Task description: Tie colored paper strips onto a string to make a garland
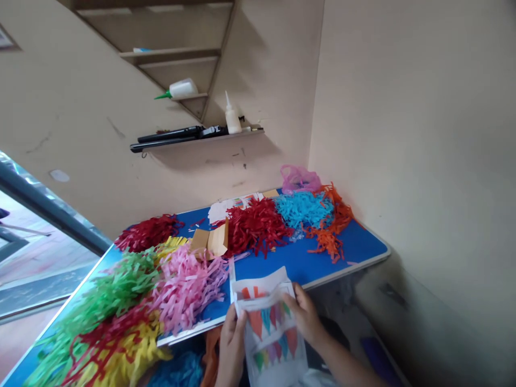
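Recorded a tassel-print sheet [269, 338] at six o'clock, held in two hands above and in front of the near table edge. Found left hand [233, 336] on the sheet's left edge, pinching narrowly with thumb on the front face. Found right hand [308, 317] at five o'clock, closed on the right edge, with a digit laid over the printed front. Cannot tell the spread of fingers behind the sheet, nor any contact between sheet and tabletop. Noted blue table [365, 248] with white edging, loaded with shredded strips: pink strips [189, 290] and yellow strips [129, 355] between seven and eight o'clock, green strips [108, 293] at eight, crimson strips [149, 232] between eight and nine, dark red strips [258, 226] at six near centre, sky-blue strips [304, 209] between three and four, orange strips [327, 243] at four. Noted folded cardboard [217, 240] at eight, against the dark red strips, and pink plastic bag [299, 178] near three, just behind the sky-blue strips. Logged on the wall shelf [226, 136] at eleven an upright squeeze bottle [233, 119]; between ten and eleven, a green-nozzled bottle [183, 87] lying on its side.
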### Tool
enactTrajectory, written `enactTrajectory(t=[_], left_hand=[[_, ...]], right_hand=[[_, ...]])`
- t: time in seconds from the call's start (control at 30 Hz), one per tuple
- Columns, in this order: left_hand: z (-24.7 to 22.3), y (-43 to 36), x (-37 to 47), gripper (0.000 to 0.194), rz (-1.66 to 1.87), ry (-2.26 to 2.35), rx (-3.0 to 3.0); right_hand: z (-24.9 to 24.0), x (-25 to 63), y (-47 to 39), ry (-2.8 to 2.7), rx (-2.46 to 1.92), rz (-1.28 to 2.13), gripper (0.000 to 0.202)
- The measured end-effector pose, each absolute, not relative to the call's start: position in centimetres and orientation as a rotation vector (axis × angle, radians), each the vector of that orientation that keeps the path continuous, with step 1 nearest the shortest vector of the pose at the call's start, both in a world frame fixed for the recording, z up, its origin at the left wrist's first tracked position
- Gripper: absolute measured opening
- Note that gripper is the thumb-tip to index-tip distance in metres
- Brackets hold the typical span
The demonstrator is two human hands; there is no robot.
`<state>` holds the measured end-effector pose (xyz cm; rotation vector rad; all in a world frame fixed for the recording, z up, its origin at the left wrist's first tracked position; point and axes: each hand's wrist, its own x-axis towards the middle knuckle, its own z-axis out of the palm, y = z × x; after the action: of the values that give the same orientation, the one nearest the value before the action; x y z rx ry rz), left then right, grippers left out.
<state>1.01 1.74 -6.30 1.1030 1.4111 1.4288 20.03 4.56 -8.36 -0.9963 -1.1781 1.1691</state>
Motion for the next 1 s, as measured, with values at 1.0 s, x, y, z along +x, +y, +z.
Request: enactTrajectory(t=[1.0], left_hand=[[-5.3, 5.3, -1.9, 0.025, 1.365, 1.524, 1.987]], right_hand=[[-4.9, 25.2, 8.1, -1.716, -0.967, 0.834, 0.02]])
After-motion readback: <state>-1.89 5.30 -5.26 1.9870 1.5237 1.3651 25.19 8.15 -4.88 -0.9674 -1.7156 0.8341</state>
